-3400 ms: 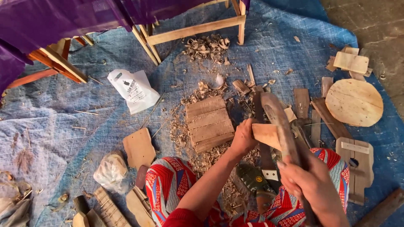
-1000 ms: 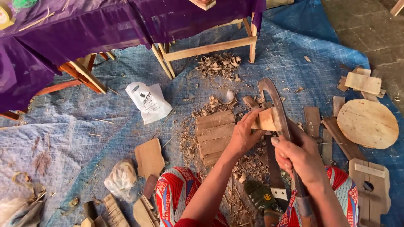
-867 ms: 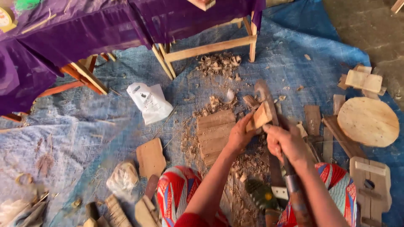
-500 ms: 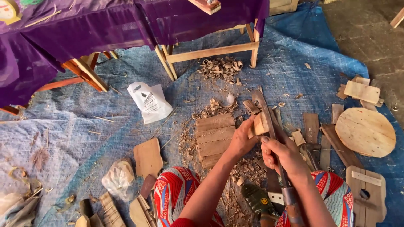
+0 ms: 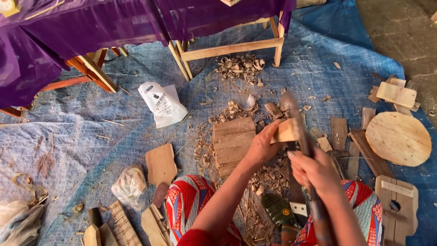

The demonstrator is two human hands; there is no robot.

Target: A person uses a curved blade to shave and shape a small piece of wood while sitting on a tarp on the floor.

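Observation:
My left hand [image 5: 263, 146] grips a small pale wooden block [image 5: 287, 131] and holds it up above the blue tarp [image 5: 68, 141]. My right hand [image 5: 313, 169] is closed around the handle of a long dark chopping blade [image 5: 295, 116], whose edge lies against the right side of the block. Wood shavings [image 5: 268, 177] lie heaped on the ground under both hands. A slatted wooden board [image 5: 233, 145] sits just left of my left hand.
A round wooden disc [image 5: 398, 139] and flat wood offcuts [image 5: 396, 94] lie at the right. A white plastic bag [image 5: 163, 104] lies at centre left. Wooden table legs [image 5: 230, 48] and purple cloth [image 5: 91, 27] stand at the top. Cut wooden shapes [image 5: 160, 164] lie near my knees.
The blade has been swung up and down against the block over the frames; now it rests against the block again. The view has shifted slightly.

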